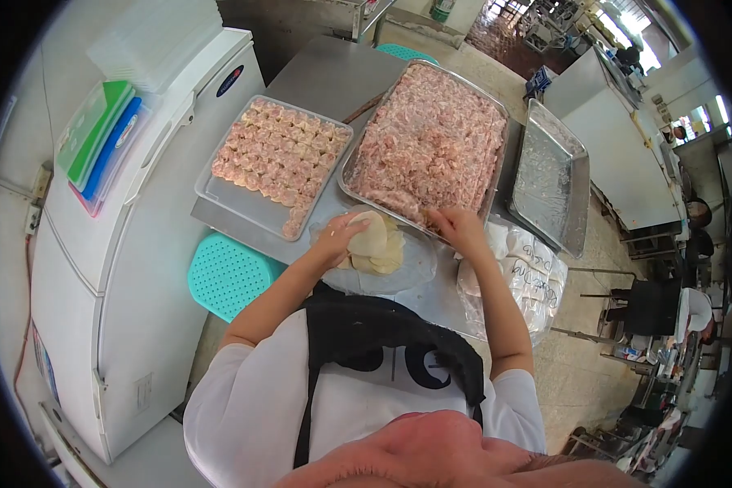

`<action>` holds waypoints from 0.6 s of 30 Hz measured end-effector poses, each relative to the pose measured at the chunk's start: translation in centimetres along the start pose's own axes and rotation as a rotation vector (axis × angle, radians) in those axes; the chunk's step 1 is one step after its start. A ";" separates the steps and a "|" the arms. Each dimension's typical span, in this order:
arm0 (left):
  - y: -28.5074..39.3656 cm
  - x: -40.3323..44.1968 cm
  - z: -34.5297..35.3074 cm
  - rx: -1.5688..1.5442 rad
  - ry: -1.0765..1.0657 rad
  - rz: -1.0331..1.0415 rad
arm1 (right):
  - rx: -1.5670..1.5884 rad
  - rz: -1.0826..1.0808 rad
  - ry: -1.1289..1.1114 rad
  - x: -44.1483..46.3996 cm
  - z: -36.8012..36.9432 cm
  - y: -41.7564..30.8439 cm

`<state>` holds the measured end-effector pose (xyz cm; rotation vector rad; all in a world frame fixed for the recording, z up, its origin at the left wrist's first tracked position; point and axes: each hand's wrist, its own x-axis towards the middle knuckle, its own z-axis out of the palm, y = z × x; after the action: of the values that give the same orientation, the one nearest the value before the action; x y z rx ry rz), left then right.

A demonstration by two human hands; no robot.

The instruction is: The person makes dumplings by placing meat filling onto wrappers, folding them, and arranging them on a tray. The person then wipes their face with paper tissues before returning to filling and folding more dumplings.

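My left hand (336,240) is closed on a round dumpling wrapper (370,236), holding it up over a stack of pale wrappers (388,259). That stack lies on a see-through plastic sheet (415,274) at the table's near edge. At the near rim of a deep metal tray (503,167) heaped with pinkish ground meat filling (431,134), my right hand (457,226) has its fingers drawn together. What they grip is too small to tell. Rows of filled dumplings (281,150) sit in a shallow see-through tray (229,189) to the left.
A metal tray (549,175) with a smeared bottom stands at the right. Plastic-wrapped white packs (522,281) with handwriting lie below it. A turquoise stool (232,276) and a white freezer (159,244) flank the table's left side.
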<state>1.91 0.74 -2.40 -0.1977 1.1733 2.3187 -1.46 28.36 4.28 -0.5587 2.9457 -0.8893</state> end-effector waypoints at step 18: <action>2.1 9.1 8.0 -0.589 -0.376 0.188 | 0.688 0.367 0.140 -1.9 1.2 -0.5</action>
<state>-6.05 9.55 0.72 0.1462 0.3220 2.6598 0.64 28.05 3.39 0.0761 2.4506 -1.7893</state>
